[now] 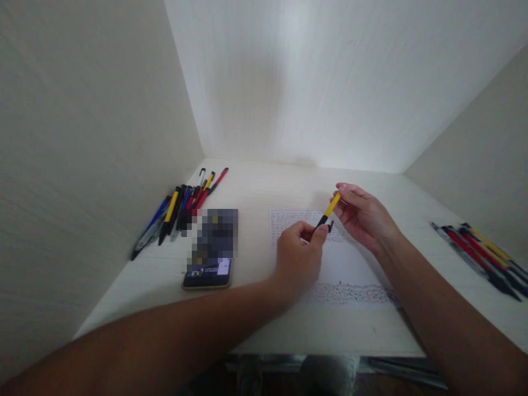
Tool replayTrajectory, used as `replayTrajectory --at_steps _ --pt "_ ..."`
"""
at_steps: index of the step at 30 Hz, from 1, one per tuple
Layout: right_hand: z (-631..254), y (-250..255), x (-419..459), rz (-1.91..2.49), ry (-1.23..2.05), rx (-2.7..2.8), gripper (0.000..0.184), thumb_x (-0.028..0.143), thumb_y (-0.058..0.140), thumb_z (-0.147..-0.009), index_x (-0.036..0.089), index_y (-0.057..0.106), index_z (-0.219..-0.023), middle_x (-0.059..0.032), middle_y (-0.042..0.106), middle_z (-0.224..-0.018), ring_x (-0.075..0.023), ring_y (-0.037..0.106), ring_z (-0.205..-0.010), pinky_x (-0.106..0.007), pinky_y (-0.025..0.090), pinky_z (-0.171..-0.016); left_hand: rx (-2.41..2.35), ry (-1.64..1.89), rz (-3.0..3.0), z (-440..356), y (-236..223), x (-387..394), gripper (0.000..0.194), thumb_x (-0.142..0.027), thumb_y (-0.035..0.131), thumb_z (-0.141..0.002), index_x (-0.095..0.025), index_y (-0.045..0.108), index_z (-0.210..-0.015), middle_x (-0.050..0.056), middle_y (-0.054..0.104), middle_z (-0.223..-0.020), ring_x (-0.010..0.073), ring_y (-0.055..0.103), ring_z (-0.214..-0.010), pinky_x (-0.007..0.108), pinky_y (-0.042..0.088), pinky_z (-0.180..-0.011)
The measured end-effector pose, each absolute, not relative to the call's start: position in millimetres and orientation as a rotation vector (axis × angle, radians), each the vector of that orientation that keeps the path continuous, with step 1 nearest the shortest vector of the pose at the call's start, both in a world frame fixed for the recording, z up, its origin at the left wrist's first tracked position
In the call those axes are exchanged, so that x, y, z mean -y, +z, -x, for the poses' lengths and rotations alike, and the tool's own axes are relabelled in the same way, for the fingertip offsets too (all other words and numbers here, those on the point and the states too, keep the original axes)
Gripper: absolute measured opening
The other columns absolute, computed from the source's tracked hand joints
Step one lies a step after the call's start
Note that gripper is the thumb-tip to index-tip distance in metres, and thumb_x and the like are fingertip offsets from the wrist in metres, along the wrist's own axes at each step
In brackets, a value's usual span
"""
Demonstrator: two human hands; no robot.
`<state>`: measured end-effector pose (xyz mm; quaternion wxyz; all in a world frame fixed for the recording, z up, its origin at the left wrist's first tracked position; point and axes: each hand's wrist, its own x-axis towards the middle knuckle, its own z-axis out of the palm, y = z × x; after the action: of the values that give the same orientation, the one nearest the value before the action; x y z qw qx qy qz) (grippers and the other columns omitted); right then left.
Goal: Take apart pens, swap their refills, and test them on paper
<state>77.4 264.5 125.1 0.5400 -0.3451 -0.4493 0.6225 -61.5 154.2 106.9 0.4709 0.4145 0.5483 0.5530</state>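
Note:
A yellow pen with a black end is held slanted above a white sheet of paper with scribbled lines. My left hand pinches the pen's black lower end with closed fingers. My right hand grips the yellow upper end between thumb and fingertips. Both hands hover over the middle of the light wooden desk.
A pile of several pens, blue, yellow, red and black, lies at the left by the side wall. A phone lies next to it. More red, yellow and black pens lie at the right. Walls enclose the desk on three sides.

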Motion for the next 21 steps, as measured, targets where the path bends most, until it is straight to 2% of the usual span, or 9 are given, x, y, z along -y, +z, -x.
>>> replayTrajectory --at_steps 3,7,11,14,17,21 --pt "-78.9 124.1 -265.4 0.844 1.49 1.068 0.013 0.022 0.084 -0.076 0.021 0.076 -0.087 0.0006 0.071 -0.083 -0.0081 0.065 -0.073 -0.013 0.058 -0.063 -1.301 1.332 -0.955 60.6 105.4 -154.9 0.034 -0.044 0.057 -0.092 -0.018 0.057 -0.07 -0.003 0.048 -0.055 0.0088 0.042 -0.044 0.022 0.032 -0.042" --pt "-80.0 122.8 -266.0 0.854 1.52 1.074 0.014 0.021 0.082 -0.078 0.021 0.076 -0.09 -0.0005 0.073 -0.087 -0.0097 0.066 -0.079 -0.015 0.058 -0.069 -1.268 1.288 -0.878 59.7 107.5 -155.2 0.045 -0.046 0.043 -0.099 -0.017 0.059 -0.069 -0.003 0.044 -0.052 0.0079 0.037 -0.036 0.022 0.027 -0.035" --pt "-80.8 121.3 -266.4 0.851 1.534 1.091 0.016 0.02 0.079 -0.08 0.023 0.075 -0.095 -0.0003 0.075 -0.095 -0.0108 0.068 -0.084 -0.018 0.058 -0.074 -1.292 1.265 -0.852 59.9 110.1 -154.7 0.05 -0.045 0.036 -0.101 -0.017 0.057 -0.066 -0.002 0.044 -0.05 0.0079 0.036 -0.033 0.022 0.027 -0.034" --pt "-80.1 122.4 -265.4 0.836 1.536 1.101 0.02 0.018 0.076 -0.082 0.025 0.074 -0.1 -0.0003 0.075 -0.103 -0.0118 0.069 -0.09 -0.02 0.059 -0.079 -1.298 1.291 -0.895 60.3 107.4 -155.4 0.047 -0.046 0.04 -0.1 -0.016 0.059 -0.068 -0.003 0.044 -0.051 0.0078 0.037 -0.036 0.022 0.028 -0.037" --pt "-77.1 125.3 -262.9 0.823 1.544 1.084 0.019 0.017 0.075 -0.082 0.023 0.074 -0.101 -0.0025 0.075 -0.105 -0.0124 0.07 -0.091 -0.02 0.059 -0.082 -1.351 1.335 -0.982 60.3 103.0 -156.9 0.039 -0.048 0.051 -0.095 -0.017 0.061 -0.072 -0.003 0.046 -0.053 0.0088 0.041 -0.042 0.022 0.029 -0.041" --pt "-72.7 127.5 -261.2 0.878 1.492 1.021 0.01 0.022 0.076 -0.083 0.017 0.075 -0.093 -0.0039 0.074 -0.089 -0.0097 0.069 -0.079 -0.012 0.058 -0.069 -1.412 1.368 -1.041 59.9 101.5 -157.3 0.034 -0.047 0.059 -0.09 -0.018 0.058 -0.071 -0.001 0.05 -0.056 0.0107 0.046 -0.049 0.023 0.034 -0.046"
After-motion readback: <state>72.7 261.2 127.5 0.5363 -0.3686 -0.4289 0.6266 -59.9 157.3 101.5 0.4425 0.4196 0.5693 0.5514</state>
